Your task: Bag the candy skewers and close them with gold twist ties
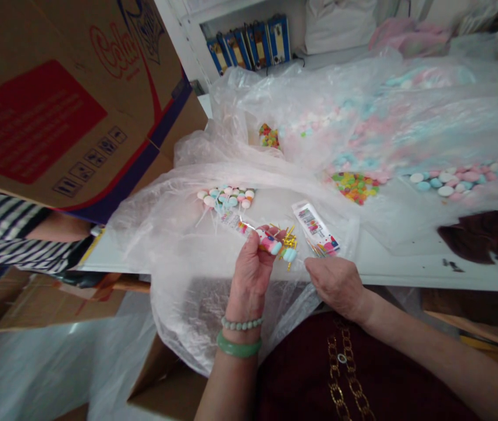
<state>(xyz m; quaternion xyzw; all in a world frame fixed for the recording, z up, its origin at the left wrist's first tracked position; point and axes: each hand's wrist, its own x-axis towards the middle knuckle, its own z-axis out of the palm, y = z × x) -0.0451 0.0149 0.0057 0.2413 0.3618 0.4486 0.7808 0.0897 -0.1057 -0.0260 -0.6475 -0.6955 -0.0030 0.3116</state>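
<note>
My left hand (252, 260), with green bracelets at the wrist, pinches a small clear printed packet (267, 241). Pastel round pieces (289, 255) show at the packet's lower end. Gold twist ties (290, 238) lie on the plastic sheet just beyond these fingers. My right hand (334, 283) is closed at the table's front edge; what its fingers hold, if anything, is hidden. Just beyond it lies a stack of flat printed packets (315, 225). Lollipop-like sticks with pastel round heads (227, 197) lie in a bunch farther left.
Clear plastic sheeting (156, 193) covers much of the white table (411, 275). Pastel pieces (450, 178) and green-orange pieces (356, 186) lie in heaps. A large cardboard box (78, 93) stands left, beside a person's striped sleeve (7, 213). Dark brown cloth (486, 237) lies right.
</note>
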